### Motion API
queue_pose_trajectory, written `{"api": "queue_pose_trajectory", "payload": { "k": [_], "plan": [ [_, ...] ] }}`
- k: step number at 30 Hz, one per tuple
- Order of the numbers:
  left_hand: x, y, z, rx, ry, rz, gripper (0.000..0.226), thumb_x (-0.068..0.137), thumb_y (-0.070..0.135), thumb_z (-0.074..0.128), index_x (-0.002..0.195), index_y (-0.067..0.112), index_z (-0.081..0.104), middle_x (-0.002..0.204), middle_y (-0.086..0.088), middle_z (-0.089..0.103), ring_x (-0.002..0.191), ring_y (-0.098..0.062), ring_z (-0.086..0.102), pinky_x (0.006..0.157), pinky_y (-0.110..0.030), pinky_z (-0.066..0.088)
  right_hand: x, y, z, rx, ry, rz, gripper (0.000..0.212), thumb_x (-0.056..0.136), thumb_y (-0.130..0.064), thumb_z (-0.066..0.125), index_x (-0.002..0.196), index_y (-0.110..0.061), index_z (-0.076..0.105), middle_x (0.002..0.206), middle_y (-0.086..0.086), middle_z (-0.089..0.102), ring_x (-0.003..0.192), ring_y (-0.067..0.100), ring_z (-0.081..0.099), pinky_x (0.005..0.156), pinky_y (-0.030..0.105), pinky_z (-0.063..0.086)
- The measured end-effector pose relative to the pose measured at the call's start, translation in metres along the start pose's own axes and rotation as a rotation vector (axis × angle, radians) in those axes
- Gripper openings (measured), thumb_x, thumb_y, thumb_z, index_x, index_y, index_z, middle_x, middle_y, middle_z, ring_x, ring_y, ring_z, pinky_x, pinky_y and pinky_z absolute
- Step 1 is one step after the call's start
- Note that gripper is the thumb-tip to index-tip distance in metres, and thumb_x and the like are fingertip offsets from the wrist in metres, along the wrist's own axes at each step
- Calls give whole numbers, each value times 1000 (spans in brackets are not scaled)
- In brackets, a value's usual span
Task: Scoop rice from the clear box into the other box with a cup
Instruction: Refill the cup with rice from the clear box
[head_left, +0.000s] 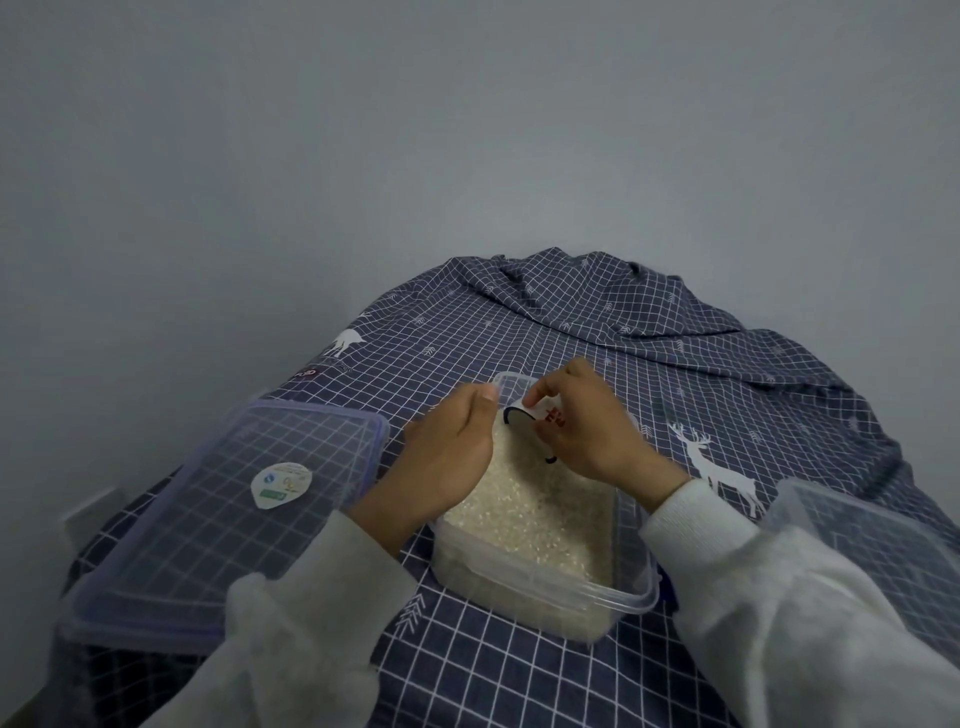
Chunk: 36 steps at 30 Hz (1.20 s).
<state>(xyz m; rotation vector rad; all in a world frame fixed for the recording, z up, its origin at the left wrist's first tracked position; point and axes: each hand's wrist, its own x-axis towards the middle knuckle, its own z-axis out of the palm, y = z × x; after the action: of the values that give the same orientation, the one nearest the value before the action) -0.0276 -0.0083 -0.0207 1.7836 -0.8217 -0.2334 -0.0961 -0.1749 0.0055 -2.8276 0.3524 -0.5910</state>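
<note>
A clear box (550, 566) full of rice (524, 514) sits in the middle of a table covered by a dark blue checked cloth (597, 322) printed with white deer. The box is open, and the rice reaches well up its walls.

The person's right hand (587, 431) is over the far end of this box, its fingers wrapped around a small white cup (530, 415) with red print on the side and a dark rim. The cup is tipped on its side, its mouth facing left, with its lower edge down at the rice.

The left hand (452, 447) rests along the left wall of the box, fingers curled loosely with the thumb near the far corner. Whether it grips the rim or only steadies it, I cannot tell.

Both arms wear pale sleeves (779, 587).

To the left lies a clear lid (228, 504) with a purple rim and a small round sticker, flat on the cloth just beside the box. At the right edge, partly cut off, stands another clear plastic box (862, 540); its contents are not visible.
</note>
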Motion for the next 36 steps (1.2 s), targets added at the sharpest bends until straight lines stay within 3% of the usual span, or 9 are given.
{"api": "queue_pose_trajectory", "payload": {
  "k": [2, 7, 13, 18, 21, 26, 28, 32, 36],
  "plan": [
    [0, -1, 0, -16, 0, 2, 40, 98, 50, 24, 106, 26, 54, 105, 2, 60, 94, -10, 53, 89, -34, 39, -2, -2, 2, 16, -20, -16, 20, 83, -21, 72, 100, -26, 63, 104, -4, 45, 94, 16, 51, 73, 18, 39],
    [-1, -1, 0, -25, -6, -5, 35, 97, 51, 24, 103, 30, 52, 108, 1, 61, 99, -14, 55, 89, -35, 41, -10, -7, 2, 61, -80, -40, 24, 82, -19, 74, 102, -26, 63, 106, -2, 47, 95, 15, 52, 83, 27, 47],
    [-5, 2, -2, -25, 6, 11, 38, 97, 51, 23, 106, 30, 54, 110, 1, 62, 102, -13, 56, 93, -39, 43, -25, -15, -5, 76, -137, -65, 29, 82, -18, 73, 108, -24, 62, 108, -3, 48, 94, 9, 50, 76, 12, 40],
    [-11, 4, -3, -16, 3, 16, 37, 97, 50, 23, 106, 31, 53, 109, 2, 61, 101, -12, 55, 91, -36, 43, -41, -23, -12, 124, -172, -26, 29, 82, -22, 74, 108, -28, 62, 107, -6, 48, 95, 8, 50, 78, 16, 41],
    [-15, 5, -3, -8, 6, 18, 41, 97, 51, 23, 111, 28, 54, 108, 5, 60, 97, -7, 52, 89, -34, 41, -50, -27, -15, 157, -182, 4, 29, 82, -23, 75, 107, -30, 62, 109, -5, 50, 98, 11, 52, 86, 27, 47],
    [-21, 8, 0, 16, 11, 54, 45, 97, 50, 23, 109, 21, 56, 104, 2, 60, 81, 2, 47, 76, -20, 38, -61, -36, -19, 203, -211, 39, 28, 82, -27, 75, 106, -33, 62, 110, -5, 52, 101, 13, 54, 92, 38, 50],
    [-23, 9, 1, 48, 19, 56, 43, 98, 49, 22, 108, 22, 55, 98, 8, 56, 79, 4, 47, 73, -22, 36, -65, -39, -20, 234, -228, 58, 27, 82, -28, 74, 105, -34, 61, 110, -6, 53, 100, 12, 55, 92, 38, 50],
    [-26, 12, 3, 78, 43, 62, 43, 99, 47, 22, 107, 21, 55, 96, 8, 56, 80, 4, 47, 90, -33, 34, -69, -44, -20, 285, -249, 108, 26, 82, -28, 74, 105, -33, 62, 109, -5, 55, 98, 12, 56, 91, 37, 51],
    [-26, 13, 5, 96, 55, 71, 44, 98, 47, 22, 108, 20, 55, 92, 11, 55, 79, 5, 47, 96, -37, 35, -71, -49, -19, 350, -277, 156, 28, 82, -27, 74, 108, -27, 64, 109, -2, 58, 85, 12, 56, 81, 32, 51]
  ]
}}
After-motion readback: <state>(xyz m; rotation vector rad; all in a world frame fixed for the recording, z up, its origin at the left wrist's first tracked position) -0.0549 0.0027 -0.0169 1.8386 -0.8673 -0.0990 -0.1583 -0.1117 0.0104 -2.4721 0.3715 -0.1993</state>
